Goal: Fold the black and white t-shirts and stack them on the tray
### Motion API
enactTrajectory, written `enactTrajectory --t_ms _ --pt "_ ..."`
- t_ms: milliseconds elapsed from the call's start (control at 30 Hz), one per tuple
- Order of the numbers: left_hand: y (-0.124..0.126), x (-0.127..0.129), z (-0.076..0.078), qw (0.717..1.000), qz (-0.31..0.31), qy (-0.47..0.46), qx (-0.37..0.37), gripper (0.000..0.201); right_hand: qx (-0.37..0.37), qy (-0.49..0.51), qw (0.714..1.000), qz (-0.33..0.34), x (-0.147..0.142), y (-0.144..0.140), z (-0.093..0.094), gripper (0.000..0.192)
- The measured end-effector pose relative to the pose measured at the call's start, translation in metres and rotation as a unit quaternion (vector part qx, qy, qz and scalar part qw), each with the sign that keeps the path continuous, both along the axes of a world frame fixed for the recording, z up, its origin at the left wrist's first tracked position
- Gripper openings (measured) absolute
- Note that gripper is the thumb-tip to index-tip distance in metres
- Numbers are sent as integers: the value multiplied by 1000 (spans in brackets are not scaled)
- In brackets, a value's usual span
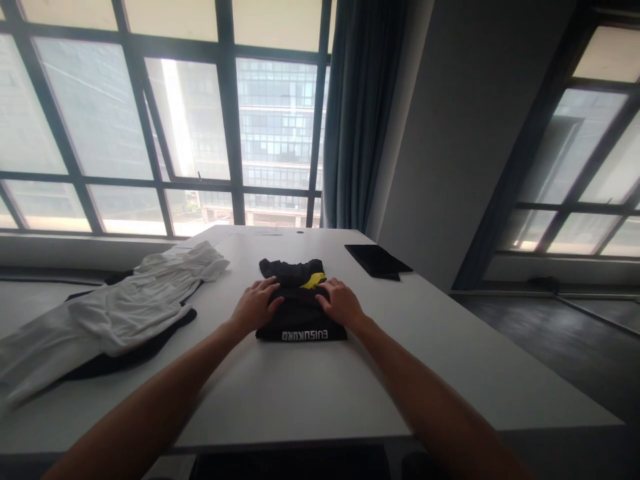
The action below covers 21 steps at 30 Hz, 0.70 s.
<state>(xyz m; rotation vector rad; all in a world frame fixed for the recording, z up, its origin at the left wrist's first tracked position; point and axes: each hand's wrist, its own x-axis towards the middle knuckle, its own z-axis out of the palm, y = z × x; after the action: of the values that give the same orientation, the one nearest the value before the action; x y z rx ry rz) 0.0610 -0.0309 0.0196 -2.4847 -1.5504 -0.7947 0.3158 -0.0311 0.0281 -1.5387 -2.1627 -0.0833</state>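
Observation:
A black T-shirt (300,313), partly folded, lies on the white table in front of me. White lettering runs upside down along its near edge, and a yellow patch (314,280) shows farther up. My left hand (256,305) rests on the shirt's left side, fingers stretched forward and thumb apart. On the opposite side, my right hand (343,304) lies on the cloth with its thumb spread inward. Both hands touch the fabric and look open, though some fingertips are hard to make out. The shirt's far end is bunched up beyond my fingers.
A loose pile of white clothing (135,300) with dark fabric (135,357) under it covers the table's left part. Flat black folded cloth (377,260) lies near the right edge of the white table (450,373). Windows, a curtain (357,120) and a pillar stand behind.

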Motion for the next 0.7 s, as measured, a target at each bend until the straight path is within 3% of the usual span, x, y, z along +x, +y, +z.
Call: enactTrajectory --t_ms 100,200,333,533,700 --pt "-6 24 -8 993 -80 51 -77 55 -47 -33 994 96 -27 -2 -11 54" --pt "-8 33 -20 975 -83 98 -183 67 -143 -58 981 115 -37 0 -23 59" --pt "-3 28 -28 971 -35 89 -219 84 -194 -64 977 66 -25 8 -25 65" --pt "18 12 -32 974 61 47 -213 84 -239 -63 966 -74 -4 23 -28 75" --pt "22 -2 -28 972 165 13 -166 77 -199 -50 975 -82 0 26 -31 70"
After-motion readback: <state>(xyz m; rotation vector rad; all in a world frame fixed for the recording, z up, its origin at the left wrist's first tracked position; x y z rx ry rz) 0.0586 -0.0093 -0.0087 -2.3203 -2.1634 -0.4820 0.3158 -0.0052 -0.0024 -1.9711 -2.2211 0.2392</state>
